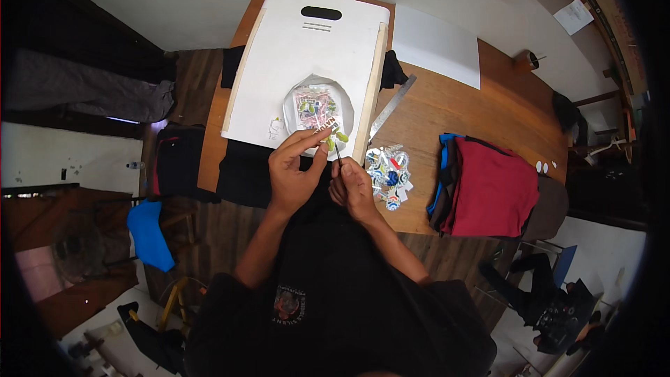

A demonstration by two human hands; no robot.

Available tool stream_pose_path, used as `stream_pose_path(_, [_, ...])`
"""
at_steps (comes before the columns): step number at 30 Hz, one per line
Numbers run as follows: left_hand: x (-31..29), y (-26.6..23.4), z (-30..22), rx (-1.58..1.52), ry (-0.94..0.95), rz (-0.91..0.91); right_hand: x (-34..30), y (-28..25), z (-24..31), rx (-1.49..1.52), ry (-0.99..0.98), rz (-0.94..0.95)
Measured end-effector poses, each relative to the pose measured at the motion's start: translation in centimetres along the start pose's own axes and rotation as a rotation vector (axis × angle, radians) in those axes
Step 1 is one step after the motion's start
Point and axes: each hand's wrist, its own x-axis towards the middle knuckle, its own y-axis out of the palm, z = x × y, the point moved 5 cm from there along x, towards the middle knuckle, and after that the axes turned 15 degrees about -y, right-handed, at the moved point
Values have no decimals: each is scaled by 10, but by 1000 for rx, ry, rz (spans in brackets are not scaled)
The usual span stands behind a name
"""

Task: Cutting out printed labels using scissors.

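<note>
Tabletop (436,115) pt. hidden; L hand (295,176) pinching green cutout (341,137); R hand (354,187) gripping tool (339,154).

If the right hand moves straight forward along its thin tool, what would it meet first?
The right hand would probably meet the small green piece near the left hand; depth is unclear.

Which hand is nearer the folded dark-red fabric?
Right: the right hand is left of the folded dark-red fabric; the left hand is farther left.
</note>
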Motion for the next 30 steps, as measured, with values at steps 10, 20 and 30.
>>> stream_pose_path(10, [-1,1,0,-13,-1,0,-2,-1,-1,-3,13,-21])
stream_pose_path(20, [-1,1,1,-14,-5,4,1,2,4,-10,-9,-9])
stream_pose_path(30, [-1,1,0,-28,-5,-24,0,1,2,-12,-19,12])
